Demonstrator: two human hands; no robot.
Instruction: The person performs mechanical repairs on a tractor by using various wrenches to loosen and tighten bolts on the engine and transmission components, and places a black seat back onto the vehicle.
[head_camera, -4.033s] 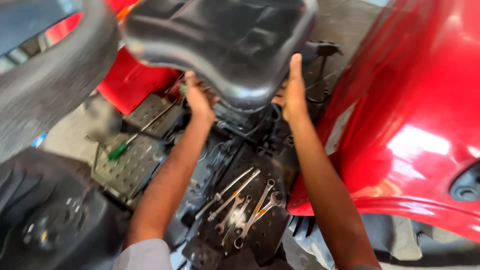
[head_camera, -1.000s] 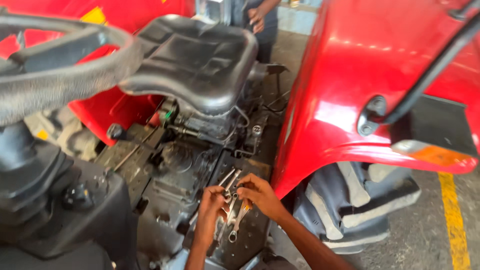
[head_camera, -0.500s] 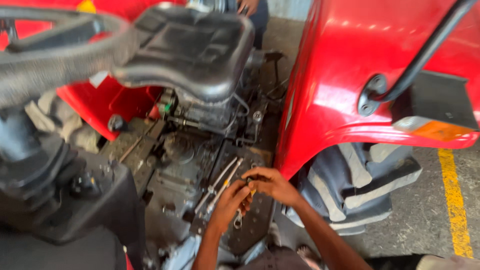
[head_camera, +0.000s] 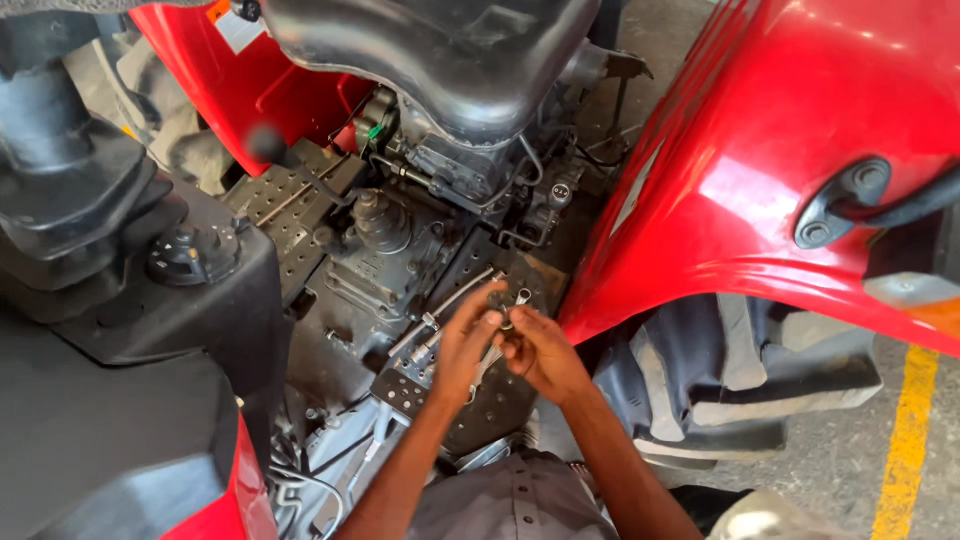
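Note:
My left hand (head_camera: 462, 348) and my right hand (head_camera: 545, 352) meet low over the dark perforated footplate (head_camera: 500, 400) of a red tractor. Their fingertips pinch a small silver spanner (head_camera: 518, 298), whose ring end pokes out above my fingers. Several more silver spanners (head_camera: 448, 308) lie in a row on the plate just left of my left hand. Both forearms reach in from the bottom edge. My palms hide the rest of the held spanner.
A black seat (head_camera: 450, 50) overhangs the transmission housing (head_camera: 385, 250). A red fender (head_camera: 760, 170) and a tyre (head_camera: 740, 380) close off the right side. The steering column and black console (head_camera: 120, 260) stand at the left. A yellow floor line (head_camera: 905, 440) runs at the right.
Four seconds ago both hands held the seat's underside. They have since come down to the spanners on the footplate, and the view has moved closer. The fingers now close on one spanner.

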